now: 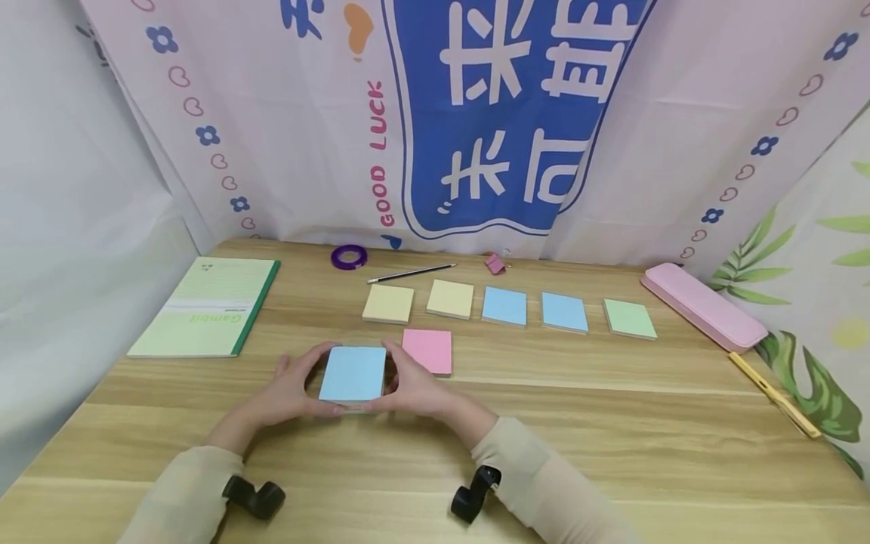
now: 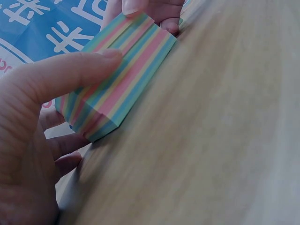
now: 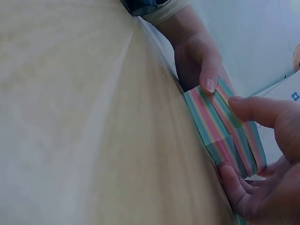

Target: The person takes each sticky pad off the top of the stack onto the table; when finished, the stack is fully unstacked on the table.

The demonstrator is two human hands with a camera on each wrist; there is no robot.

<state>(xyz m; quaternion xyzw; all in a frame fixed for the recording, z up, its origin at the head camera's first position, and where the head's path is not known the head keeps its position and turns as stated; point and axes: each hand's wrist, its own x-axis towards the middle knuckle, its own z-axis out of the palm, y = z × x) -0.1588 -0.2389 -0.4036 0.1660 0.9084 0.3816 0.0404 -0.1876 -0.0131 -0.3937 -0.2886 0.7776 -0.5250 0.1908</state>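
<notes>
Both hands hold a stack of sticky-note pads [image 1: 353, 374] between them, close to the table's surface. Its top is light blue, and in the wrist views its sides show pink, yellow, green and blue stripes. My left hand [image 1: 292, 389] grips the left side, the thumb on the near face [image 2: 136, 70] and the fingers round behind. From the right, my right hand [image 1: 418, 385] grips it the same way, with its thumb also on the near striped face [image 3: 220, 122]. Just beyond the right hand lies a pink pad [image 1: 428, 350].
Behind lie two yellow pads [image 1: 388, 304], two blue pads [image 1: 504, 305] and a green pad [image 1: 629, 318]. Farther back are purple tape [image 1: 350, 258], a pencil [image 1: 411, 274] and a pink clip [image 1: 495, 264]. A notebook [image 1: 204, 306] sits left; a pink case [image 1: 703, 306] and yellow pen [image 1: 773, 394] right.
</notes>
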